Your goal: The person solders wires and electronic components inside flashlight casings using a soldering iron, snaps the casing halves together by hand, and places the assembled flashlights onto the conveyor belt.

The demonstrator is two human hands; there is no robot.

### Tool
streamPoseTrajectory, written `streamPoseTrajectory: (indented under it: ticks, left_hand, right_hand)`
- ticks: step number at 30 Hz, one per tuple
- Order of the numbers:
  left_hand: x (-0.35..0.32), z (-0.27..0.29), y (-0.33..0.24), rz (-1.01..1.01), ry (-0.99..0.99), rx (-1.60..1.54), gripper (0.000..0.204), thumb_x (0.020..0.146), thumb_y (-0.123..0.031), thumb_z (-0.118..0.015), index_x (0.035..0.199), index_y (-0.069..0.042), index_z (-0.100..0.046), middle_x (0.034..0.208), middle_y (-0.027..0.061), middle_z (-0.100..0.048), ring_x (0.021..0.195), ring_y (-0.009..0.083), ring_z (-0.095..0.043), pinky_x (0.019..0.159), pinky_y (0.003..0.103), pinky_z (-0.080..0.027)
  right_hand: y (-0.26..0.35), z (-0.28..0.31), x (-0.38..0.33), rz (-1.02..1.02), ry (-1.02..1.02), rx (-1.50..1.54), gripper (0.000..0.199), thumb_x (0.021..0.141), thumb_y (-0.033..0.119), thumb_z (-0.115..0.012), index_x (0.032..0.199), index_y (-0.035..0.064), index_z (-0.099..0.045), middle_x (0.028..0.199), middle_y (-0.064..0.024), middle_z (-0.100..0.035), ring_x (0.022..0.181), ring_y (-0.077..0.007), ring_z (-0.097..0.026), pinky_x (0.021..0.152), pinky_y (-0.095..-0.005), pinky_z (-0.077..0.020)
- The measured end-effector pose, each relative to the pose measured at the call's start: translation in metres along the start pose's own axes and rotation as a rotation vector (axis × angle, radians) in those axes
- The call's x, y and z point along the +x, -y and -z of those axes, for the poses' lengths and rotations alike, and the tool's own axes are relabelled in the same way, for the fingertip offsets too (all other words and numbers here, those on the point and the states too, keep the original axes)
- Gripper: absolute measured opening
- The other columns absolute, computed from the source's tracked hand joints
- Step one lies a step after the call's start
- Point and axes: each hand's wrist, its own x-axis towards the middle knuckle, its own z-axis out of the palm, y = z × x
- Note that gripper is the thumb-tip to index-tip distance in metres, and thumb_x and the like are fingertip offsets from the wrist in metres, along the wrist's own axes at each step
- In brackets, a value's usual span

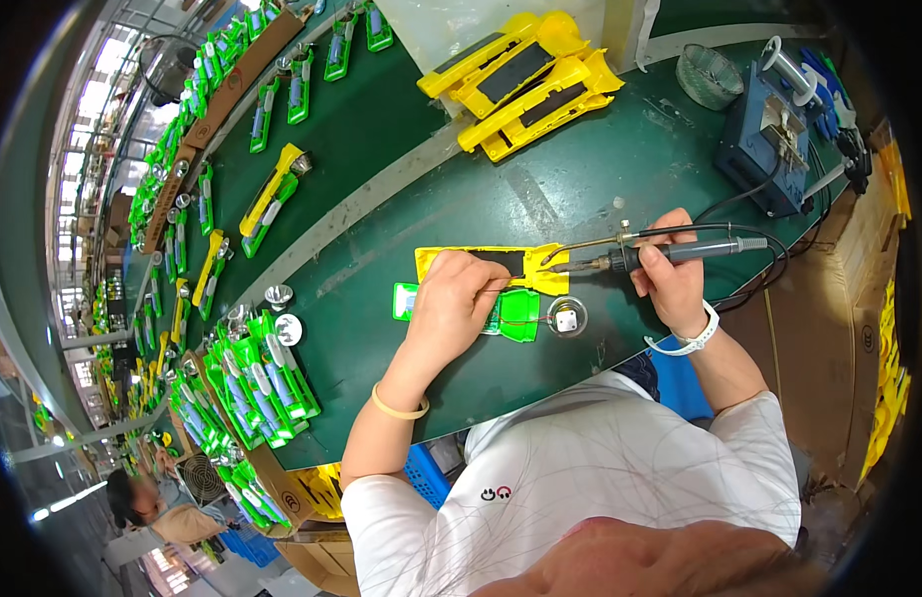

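Right hand [673, 284] gripping soldering iron [670, 252], left hand [451, 298] pressing yellow casing [451, 261]

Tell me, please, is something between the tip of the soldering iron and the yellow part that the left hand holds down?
Nothing visible stands between them. The soldering iron in the right hand has its tip at the right end of the yellow part. The left hand presses further left, on the yellow part and the green piece, clear of the tip.

Left hand [451, 298] hides the green part [515, 313] — partly
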Motion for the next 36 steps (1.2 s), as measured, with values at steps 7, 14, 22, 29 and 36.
streamPoseTrajectory:
  ticks: [7,14,22,29,36]
  left_hand:
    - [0.008,0.001,-0.008,-0.004,0.075,0.109,0.007,0.073,-0.008,-0.064,0.08,-0.006,-0.063,0.074,0.0074,-0.058,0.074,0.0263,-0.054,0.067,0.035,-0.044]
    - [0.009,-0.003,-0.012,0.068,0.072,0.136,0.007,0.073,-0.008,-0.063,0.079,-0.005,-0.062,0.074,0.0089,-0.058,0.073,0.0272,-0.054,0.066,0.036,-0.044]
    - [0.008,-0.007,-0.011,0.065,0.049,0.126,0.005,0.072,-0.008,-0.063,0.076,-0.005,-0.062,0.071,0.0095,-0.056,0.07,0.0272,-0.053,0.064,0.037,-0.044]
    - [0.009,-0.005,-0.008,0.073,0.055,0.137,0.007,0.073,-0.01,-0.063,0.077,-0.005,-0.062,0.071,0.01,-0.057,0.072,0.0279,-0.053,0.065,0.037,-0.044]
    - [0.008,-0.004,-0.012,0.055,0.036,0.144,0.005,0.073,-0.011,-0.062,0.074,-0.005,-0.062,0.07,0.0109,-0.056,0.072,0.0288,-0.053,0.065,0.038,-0.044]
  right_hand:
    - [-0.01,-0.005,0.002,0.004,0.087,-0.135,0.026,0.08,0.008,-0.062,0.09,0.0062,-0.038,0.07,-0.0015,-0.049,0.054,-0.0044,-0.043,0.047,-0.0189,-0.036]
    - [-0.014,-0.003,0.007,0.043,0.178,-0.314,0.026,0.08,0.01,-0.063,0.089,0.006,-0.039,0.072,-0.0011,-0.049,0.058,-0.0051,-0.044,0.051,-0.0206,-0.0366]
    - [-0.015,-0.007,0.003,0.09,0.187,-0.428,0.025,0.082,0.011,-0.061,0.09,0.0068,-0.038,0.072,-0.003,-0.05,0.053,-0.0054,-0.046,0.047,-0.02,-0.0383]
    - [-0.007,-0.006,0.004,0.156,0.019,-0.074,0.022,0.087,0.017,-0.055,0.097,0.0088,-0.037,0.074,-0.0064,-0.05,0.051,-0.0103,-0.047,0.044,-0.0209,-0.04]
    - [0.004,-0.036,0.014,-0.043,0.102,0.028,0.02,0.092,0.013,-0.047,0.104,0.0063,-0.032,0.102,-0.0143,-0.048,0.096,-0.0309,-0.06,0.069,-0.0368,-0.0567]
